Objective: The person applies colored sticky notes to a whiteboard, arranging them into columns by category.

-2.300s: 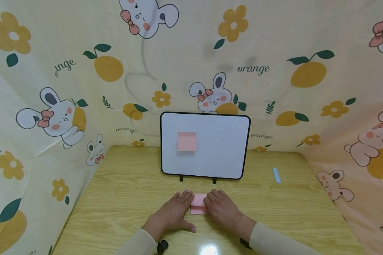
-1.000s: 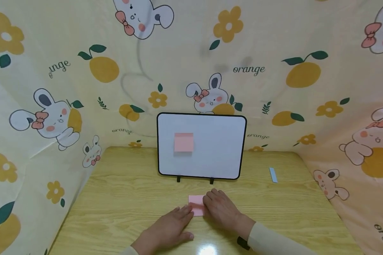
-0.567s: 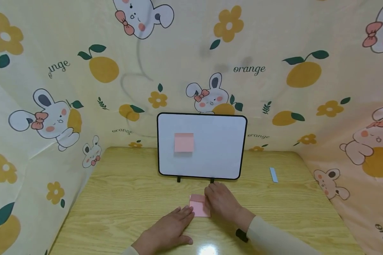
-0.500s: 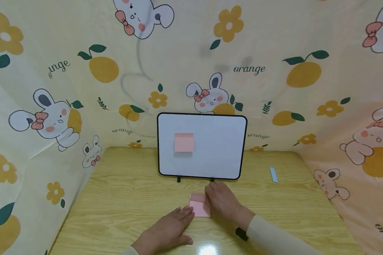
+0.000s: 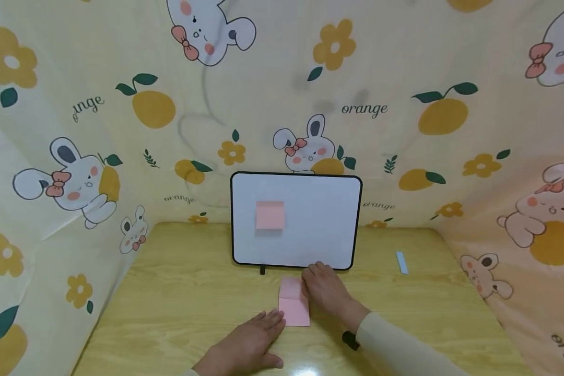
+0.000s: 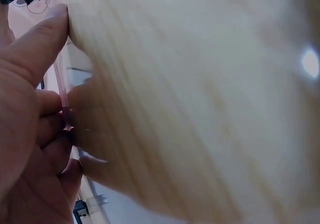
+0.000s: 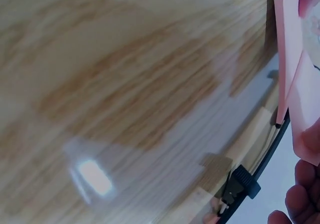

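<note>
On the table in front of the whiteboard lies a pad of pink sticky notes (image 5: 295, 313). Its top sheet, a sticky note (image 5: 290, 288), is bent up and away at the far side. My right hand (image 5: 328, 291) pinches that sheet at its right edge; the right wrist view shows the raised sheet (image 7: 306, 106) parting from the pad (image 7: 287, 43). My left hand (image 5: 250, 339) lies flat with extended fingers, fingertips pressing the pad's left edge. In the left wrist view the left thumb (image 6: 42, 46) stretches apart from the fingers.
Behind the pad stands a black-framed whiteboard (image 5: 319, 222) on small black feet, with another pink sticky note (image 5: 270, 215) on its left half. A light blue strip (image 5: 401, 262) lies on the table to the right. Printed cloth (image 5: 385, 52) encloses the back and sides.
My right hand has moved away from me toward the whiteboard, peeling the top sheet up from the pad. My left hand has slid back to the pad's lower left edge and stays there.
</note>
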Available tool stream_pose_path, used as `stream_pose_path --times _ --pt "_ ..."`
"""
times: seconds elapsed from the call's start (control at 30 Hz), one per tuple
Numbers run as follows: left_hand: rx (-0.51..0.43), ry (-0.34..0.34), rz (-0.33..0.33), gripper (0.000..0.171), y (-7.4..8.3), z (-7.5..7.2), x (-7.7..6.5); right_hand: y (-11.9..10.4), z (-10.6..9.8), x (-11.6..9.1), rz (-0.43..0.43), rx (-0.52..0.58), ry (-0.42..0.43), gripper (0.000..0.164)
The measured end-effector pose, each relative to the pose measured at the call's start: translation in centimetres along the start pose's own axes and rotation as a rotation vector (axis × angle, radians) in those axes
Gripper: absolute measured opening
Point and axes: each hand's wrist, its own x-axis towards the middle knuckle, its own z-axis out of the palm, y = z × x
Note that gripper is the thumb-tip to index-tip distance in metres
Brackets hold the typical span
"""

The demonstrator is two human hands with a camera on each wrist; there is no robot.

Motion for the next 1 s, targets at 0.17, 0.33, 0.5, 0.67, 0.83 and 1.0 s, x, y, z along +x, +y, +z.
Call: stream_pose_path --times 0.17,0.33,0.5,0.67,0.83,1.0 --pt "0.036 0.018 0.017 0.083 0.1 0.3 -0.2 0.1 0.3 0.0 0.013 -0.027 -0.001 0.021" --pt "0.030 0.016 0.017 0.083 0.0 0.2 -0.1 0.6 -0.1 0.3 0.047 -0.009 -0.011 0.019" --pt "-0.004 -0.003 0.017 0.083 -0.3 0.2 0.0 1.4 -1.3 0.8 0.070 0.021 0.041 0.022" --pt "-0.055 -0.030 0.006 0.083 -0.4 0.2 0.1 2.5 -2.6 0.9 0.110 0.056 0.063 0.021" --pt "-0.076 -0.031 0.001 0.081 -0.2 0.2 0.0 3.1 -3.1 1.0 0.089 0.056 0.144 0.021" --pt "-0.099 -0.038 -0.029 0.081 0.0 -0.1 0.1 2.6 -3.2 1.4 0.042 0.052 0.227 0.018"
